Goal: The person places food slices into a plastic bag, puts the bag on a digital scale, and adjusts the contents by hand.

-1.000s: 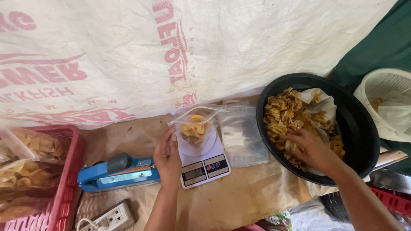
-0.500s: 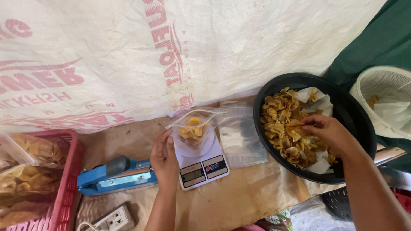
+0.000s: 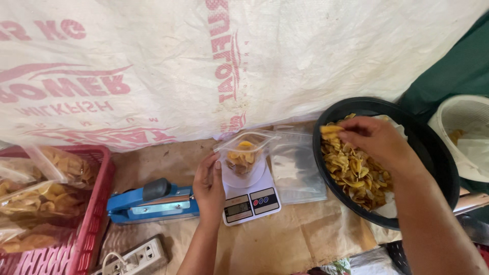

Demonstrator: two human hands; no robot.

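Observation:
My left hand (image 3: 209,186) holds the edge of a clear plastic bag (image 3: 244,150) that stands open on a small white digital scale (image 3: 249,196); the bag has some yellow chips in it. My right hand (image 3: 374,140) hovers over a black round basin (image 3: 438,158) full of yellow chips (image 3: 351,170) and pinches a few chips at its fingertips, toward the bag.
A blue heat sealer (image 3: 153,201) lies left of the scale. A red basket (image 3: 91,219) at the left holds filled chip bags. Empty clear bags (image 3: 295,168) lie between scale and basin. A white power strip (image 3: 135,257) sits at the front, a white bucket (image 3: 461,119) at the right.
My right hand has lifted out of the chip pile and moved left toward the bag with chips pinched in it. My left hand stays on the bag.

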